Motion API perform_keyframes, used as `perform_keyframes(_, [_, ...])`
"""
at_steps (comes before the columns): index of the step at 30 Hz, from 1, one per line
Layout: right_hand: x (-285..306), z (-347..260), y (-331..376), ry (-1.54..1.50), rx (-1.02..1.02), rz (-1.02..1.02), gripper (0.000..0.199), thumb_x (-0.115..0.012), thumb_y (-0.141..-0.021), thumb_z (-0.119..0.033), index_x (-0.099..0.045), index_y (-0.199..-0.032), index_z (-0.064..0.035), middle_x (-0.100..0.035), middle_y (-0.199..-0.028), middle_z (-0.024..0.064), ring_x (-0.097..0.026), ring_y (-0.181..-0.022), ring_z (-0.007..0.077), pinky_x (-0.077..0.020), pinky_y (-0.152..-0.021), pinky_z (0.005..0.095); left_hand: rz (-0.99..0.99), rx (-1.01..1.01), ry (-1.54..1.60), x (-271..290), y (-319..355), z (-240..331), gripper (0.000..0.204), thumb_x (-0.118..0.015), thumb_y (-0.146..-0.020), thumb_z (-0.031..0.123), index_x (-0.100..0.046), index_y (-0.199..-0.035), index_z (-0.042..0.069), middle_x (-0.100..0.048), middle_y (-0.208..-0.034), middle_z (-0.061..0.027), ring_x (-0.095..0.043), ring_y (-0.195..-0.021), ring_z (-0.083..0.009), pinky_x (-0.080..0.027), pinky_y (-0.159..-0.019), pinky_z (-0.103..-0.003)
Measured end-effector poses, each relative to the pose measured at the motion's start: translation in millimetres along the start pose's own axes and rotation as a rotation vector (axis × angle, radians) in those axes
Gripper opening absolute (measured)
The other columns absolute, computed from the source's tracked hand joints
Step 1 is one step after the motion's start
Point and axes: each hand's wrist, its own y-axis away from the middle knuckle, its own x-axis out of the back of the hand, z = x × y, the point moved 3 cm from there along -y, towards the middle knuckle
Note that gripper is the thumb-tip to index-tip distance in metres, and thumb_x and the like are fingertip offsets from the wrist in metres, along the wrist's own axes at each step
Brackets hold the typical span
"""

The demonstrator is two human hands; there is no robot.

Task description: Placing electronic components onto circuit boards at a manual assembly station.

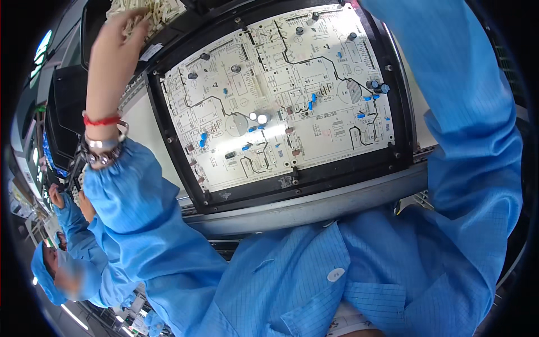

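My left hand (119, 42) reaches over a dark bin holding a heap of small cream-coloured parts (160, 10). Its thumb and fingers are apart, slightly blurred, and I see nothing held between them. Past the top edge of the picture my right hand is out of sight; only the blue right sleeve (449, 62) shows. Between my arms lies a large white printed circuit board (306, 135) in a black frame (252, 195). Black cylindrical capacitors (236, 69), small blue components (202, 140) and two white-topped cylindrical capacitors (262, 118) stand on the board.
A metal rail (314, 196) runs along the frame's near side, close to my body. Black bins (67, 106) stand at the left. Farther left is another person in a blue coat and cap (45, 275), with that person's hands (56, 195) near the line.
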Motion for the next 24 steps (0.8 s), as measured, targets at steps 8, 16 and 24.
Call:
perform_keyframes(8, [-10.6,20.6,101.5,-0.666,0.318,-0.21,0.015,-0.063,-0.078,-0.004,-0.067,-0.093,-0.0024,-0.064,-0.08,0.0097,-0.06,-0.071,0.0185,-0.0487,-0.063,0.0302,-0.21,-0.026,0.089,-16.8,-0.1,-4.9,0.02,-0.054,-0.089,0.011,-0.064,-0.105,0.004,-0.065,-0.1,-0.0126,-0.064,-0.088,-0.0209,-0.047,-0.078,-0.028])
perform_keyframes(16, [-29.2,-12.1,167.3,-0.456,0.022,-0.463,0.022,-0.062,-0.078,0.003,-0.062,-0.099,-0.0021,-0.058,-0.082,0.0091,-0.056,-0.07,0.0209,-0.0477,-0.063,0.0302,-0.194,0.013,0.036,-32.0,-6.8,-37.9,0.026,-0.055,-0.092,0.02,-0.063,-0.115,0.011,-0.067,-0.097,-0.0088,-0.062,-0.087,-0.0162,-0.046,-0.079,-0.026])
perform_keyframes(24, [-32.7,-9.9,170.4,-0.479,0.066,-0.419,0.015,-0.067,-0.075,0.0,-0.061,-0.089,-0.0015,-0.059,-0.084,0.0086,-0.059,-0.075,0.0214,-0.0494,-0.066,0.0306,-0.168,0.118,-0.092,-34.5,-4.0,-35.0,0.025,-0.059,-0.09,0.023,-0.065,-0.112,0.011,-0.067,-0.094,-0.0074,-0.062,-0.084,-0.0136,-0.047,-0.075,-0.025])
